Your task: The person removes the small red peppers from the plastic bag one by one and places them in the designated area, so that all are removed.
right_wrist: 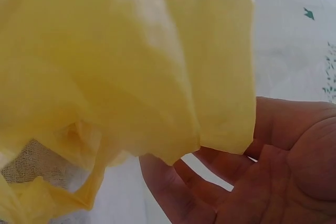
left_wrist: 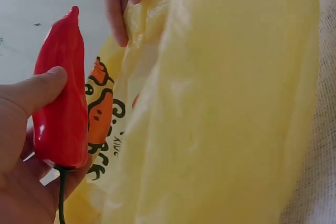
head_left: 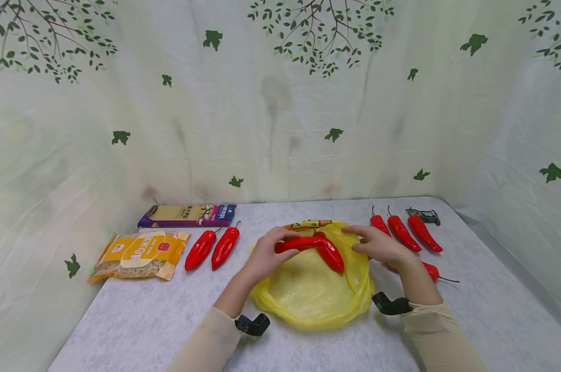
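Note:
My left hand (head_left: 272, 252) holds a red chili pepper (head_left: 301, 243) over the mouth of a yellow plastic bag (head_left: 308, 315). In the left wrist view, the thumb lies across this glossy pepper (left_wrist: 62, 108), whose green stem points down. A second red pepper (head_left: 330, 256) shows at the bag's opening, just right of the held one. The bag stands on the table with its mouth spread, printed cartoon figures on its far inner side. At its right rim, my right hand (head_left: 378, 243) pinches the yellow plastic (right_wrist: 226, 124), partly hiding its own fingertips.
Two red peppers (head_left: 224, 249) lie left of the bag, near an orange food packet (head_left: 141, 254) and a purple-and-tan package (head_left: 187, 215). Several more peppers (head_left: 403, 233) lie to the right, with a small black packet (head_left: 426, 216) behind. A patterned curtain surrounds the table.

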`<state>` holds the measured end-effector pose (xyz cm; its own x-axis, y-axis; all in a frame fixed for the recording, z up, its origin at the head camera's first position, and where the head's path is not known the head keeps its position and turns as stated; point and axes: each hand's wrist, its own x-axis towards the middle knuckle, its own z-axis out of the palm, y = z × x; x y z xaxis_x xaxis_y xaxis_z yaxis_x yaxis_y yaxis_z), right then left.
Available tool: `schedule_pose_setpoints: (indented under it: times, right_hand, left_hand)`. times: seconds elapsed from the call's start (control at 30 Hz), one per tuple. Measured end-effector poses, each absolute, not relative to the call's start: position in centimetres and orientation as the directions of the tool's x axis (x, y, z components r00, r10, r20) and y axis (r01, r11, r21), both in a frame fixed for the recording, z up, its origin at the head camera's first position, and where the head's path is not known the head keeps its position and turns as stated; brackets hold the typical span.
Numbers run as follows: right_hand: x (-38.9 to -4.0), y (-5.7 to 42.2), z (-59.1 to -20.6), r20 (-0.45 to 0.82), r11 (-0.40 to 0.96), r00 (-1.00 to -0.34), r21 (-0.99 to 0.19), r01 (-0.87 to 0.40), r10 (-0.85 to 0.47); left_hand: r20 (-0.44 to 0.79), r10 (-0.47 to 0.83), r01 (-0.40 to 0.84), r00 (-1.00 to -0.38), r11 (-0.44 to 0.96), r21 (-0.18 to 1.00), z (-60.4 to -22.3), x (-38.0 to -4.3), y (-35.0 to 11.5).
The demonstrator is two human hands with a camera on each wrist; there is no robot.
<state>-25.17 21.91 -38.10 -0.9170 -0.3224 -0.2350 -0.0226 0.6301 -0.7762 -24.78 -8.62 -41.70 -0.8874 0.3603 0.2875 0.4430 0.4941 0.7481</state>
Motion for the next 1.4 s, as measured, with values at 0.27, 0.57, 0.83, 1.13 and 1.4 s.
schedule_pose_setpoints:
  times: [0.27,0.57,0.83,1.13,1.4]
  right_hand:
    - [-25.4,22.3,-38.2,-0.231,0.642,-0.908,-0.765,-0.053,-0.35]
    - [-25.4,22.3,-38.1,-0.225,0.654,-0.91,-0.754,-0.065,-0.349]
    - [-25.6,21.6,-38.5,-0.228,0.666,-0.911,-0.743,-0.064,-0.342]
    - [-25.6,21.7,-38.5,-0.237,0.683,-0.918,-0.729,-0.048,-0.318]
    - [-25.5,22.0,-38.6,-0.222,0.698,-0.916,-0.711,-0.082,-0.334]
  left_hand:
    - [0.267,0.246,0.351,-0.932,0.426,0.834,-40.8,-24.0,-9.5]
    - [0.283,0.152,0.32,-0.947,0.377,0.869,-39.9,-23.9,-11.1]
    - [0.219,0.052,0.224,-0.974,0.321,0.92,-39.1,-24.3,-13.3]
    - [0.138,-0.091,0.108,-0.986,0.28,0.954,-38.6,-24.8,-14.8]
    - [0.042,-0.188,-0.02,-0.981,0.32,0.947,-39.6,-25.6,-16.0]
